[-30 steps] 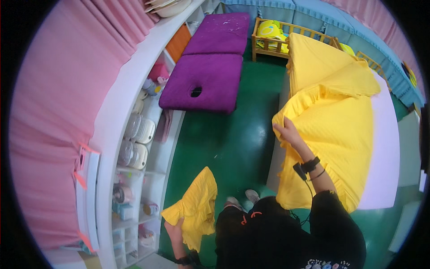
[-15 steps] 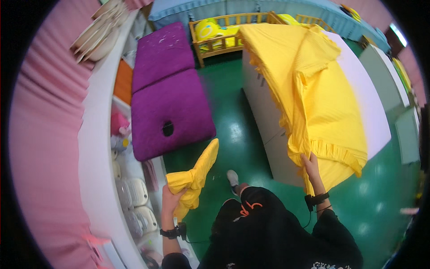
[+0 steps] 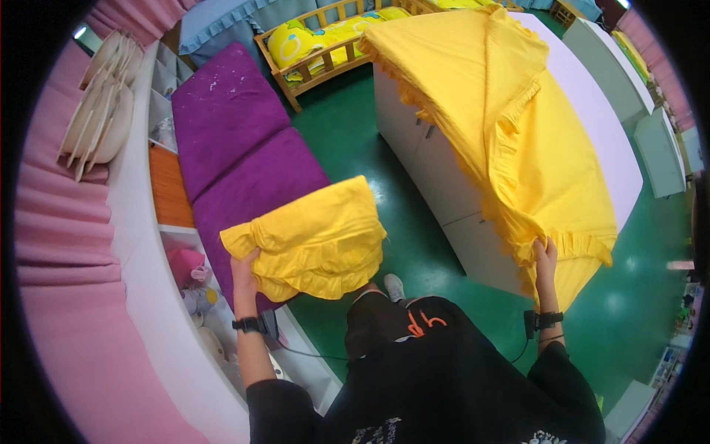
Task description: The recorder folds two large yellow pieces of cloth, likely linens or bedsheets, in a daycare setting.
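My left hand is closed on the near left corner of a small yellow ruffled cloth. This piece hangs fairly flat in the air, partly in front of a purple mat. A large yellow ruffled cloth lies over a white cabinet, with a raised, crumpled fold along its middle and its frilled edge hanging down the left side. At the near end of that cloth, my right hand pinches its ruffled edge. Each wrist wears a black strap with a small device and a cable.
On the left, the purple mat lies beside a white shelf unit with bins and toys. Wooden trays stand on it. A wooden cot with yellow bedding is at the back. Green floor runs between mat and cabinet.
The small cloth in my left hand has swung up and spread from a twisted bunch into a flatter panel. My right hand stays on the large cloth's near edge. The view has shifted.
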`<state>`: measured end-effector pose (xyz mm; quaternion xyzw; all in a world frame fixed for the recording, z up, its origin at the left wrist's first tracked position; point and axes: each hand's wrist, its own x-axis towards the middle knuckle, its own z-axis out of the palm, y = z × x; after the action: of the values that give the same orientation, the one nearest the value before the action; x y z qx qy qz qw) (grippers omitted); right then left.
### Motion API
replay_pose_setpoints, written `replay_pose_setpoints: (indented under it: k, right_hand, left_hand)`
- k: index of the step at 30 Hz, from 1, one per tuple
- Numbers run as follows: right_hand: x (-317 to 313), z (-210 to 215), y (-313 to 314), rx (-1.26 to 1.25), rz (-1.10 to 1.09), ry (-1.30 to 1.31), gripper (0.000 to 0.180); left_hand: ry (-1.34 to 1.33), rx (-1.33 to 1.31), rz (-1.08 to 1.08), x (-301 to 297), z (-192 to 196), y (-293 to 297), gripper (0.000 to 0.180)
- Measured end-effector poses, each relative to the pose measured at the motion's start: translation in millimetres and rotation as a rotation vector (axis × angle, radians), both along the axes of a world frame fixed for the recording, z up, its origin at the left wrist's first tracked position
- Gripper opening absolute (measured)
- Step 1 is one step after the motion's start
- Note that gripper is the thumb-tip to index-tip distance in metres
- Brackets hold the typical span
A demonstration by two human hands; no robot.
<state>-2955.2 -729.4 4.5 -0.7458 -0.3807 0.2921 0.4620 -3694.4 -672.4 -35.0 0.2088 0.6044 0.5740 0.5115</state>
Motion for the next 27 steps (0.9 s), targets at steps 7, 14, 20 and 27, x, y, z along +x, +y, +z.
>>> replay_pose_setpoints:
  k: [7,14,20,27]
  right_hand:
    - [-26,29,-7,-0.103,-0.061,-0.072,0.024]
    - [-74,10,-8,-0.228,0.101,-0.234,0.026]
    - [-132,25,11,-0.415,0.488,-0.444,0.039]
    - [-92,47,-18,-0.377,0.621,-0.177,0.029]
  left_hand:
    - [0.858,-0.674,0.010,-126,-157,53,0.056]
    - [0.205,-0.536,-0.421,-12,-160,47,0.022]
    - [0.062,-0.339,-0.910,156,-91,90,0.029]
    - [-0.097,-0.194,-1.184,407,1,125,0.048]
